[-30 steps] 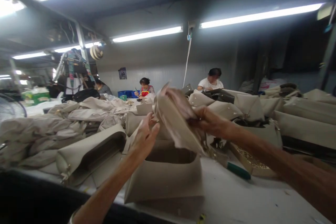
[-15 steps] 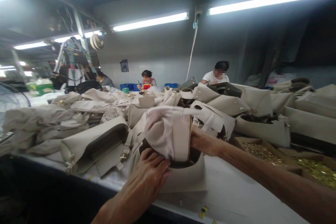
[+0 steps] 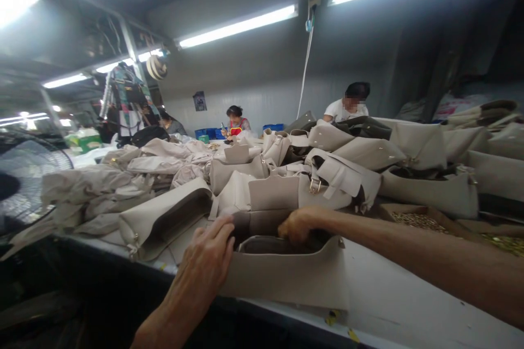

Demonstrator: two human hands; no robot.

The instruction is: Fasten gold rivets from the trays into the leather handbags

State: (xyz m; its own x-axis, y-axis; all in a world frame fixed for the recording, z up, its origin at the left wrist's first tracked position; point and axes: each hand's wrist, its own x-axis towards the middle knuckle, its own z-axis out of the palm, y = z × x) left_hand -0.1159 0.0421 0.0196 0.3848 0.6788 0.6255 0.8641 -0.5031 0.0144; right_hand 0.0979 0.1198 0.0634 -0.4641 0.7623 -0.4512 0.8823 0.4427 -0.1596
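A beige handbag (image 3: 282, 278) stands at the table's front edge with its mouth facing up and its flap (image 3: 274, 193) laid back. At the bag's left end my left hand (image 3: 207, 259) holds the rim, fingers close together. My right hand (image 3: 297, 225) reaches down into the mouth, its fingers curled around the lining (image 3: 264, 245); the fingertips are hidden inside. The lining's edge shows within the opening, a little below the rim.
Another open beige bag (image 3: 164, 218) lies to the left, before heaped fabric linings (image 3: 106, 180). More bags (image 3: 429, 191) pile up behind and right. Boxes of small metal fittings (image 3: 421, 222) sit at right. A fan (image 3: 33, 174) stands far left. Several people work at the back.
The pale fabric lining held above the bag has gone down into it, uncovering the flap. My right hand has lowered into the mouth, and my left hand has shifted left along the rim.
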